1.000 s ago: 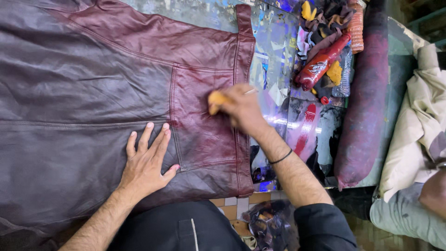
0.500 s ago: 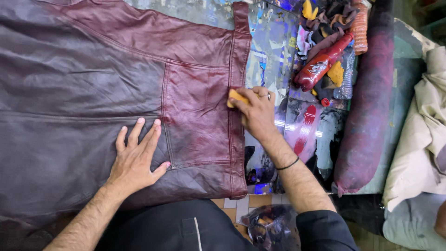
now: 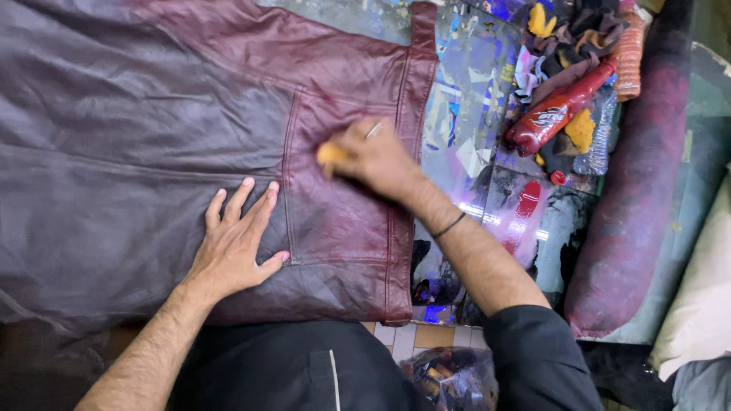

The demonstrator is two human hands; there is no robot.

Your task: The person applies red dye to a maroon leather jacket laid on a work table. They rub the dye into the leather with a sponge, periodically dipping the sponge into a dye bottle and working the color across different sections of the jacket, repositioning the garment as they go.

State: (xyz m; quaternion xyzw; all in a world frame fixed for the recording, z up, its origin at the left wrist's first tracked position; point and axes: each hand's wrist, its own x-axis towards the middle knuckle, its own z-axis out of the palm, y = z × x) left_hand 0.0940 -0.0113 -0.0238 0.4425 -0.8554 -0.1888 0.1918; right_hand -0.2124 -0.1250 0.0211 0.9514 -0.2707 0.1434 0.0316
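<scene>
Leather, maroon and supple, the garment (image 3: 190, 129) lies flat across our table, heavy yet limp, best held by flat pressure. Our left hand (image 3: 232, 247) presses it, fingers spread; our right hand (image 3: 377, 156) pinches a yellow sponge (image 3: 331, 154) on the pocket. At two o'clock a red bottle (image 3: 556, 114) lies among rags.

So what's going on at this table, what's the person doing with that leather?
A person has a large dark maroon leather garment spread flat on the table. The left hand lies open on the leather, pressing it down beside a stitched patch pocket. The right hand grips a small yellow-orange sponge against the pocket's upper part. A red plastic bottle lies among rags nearby.
</scene>
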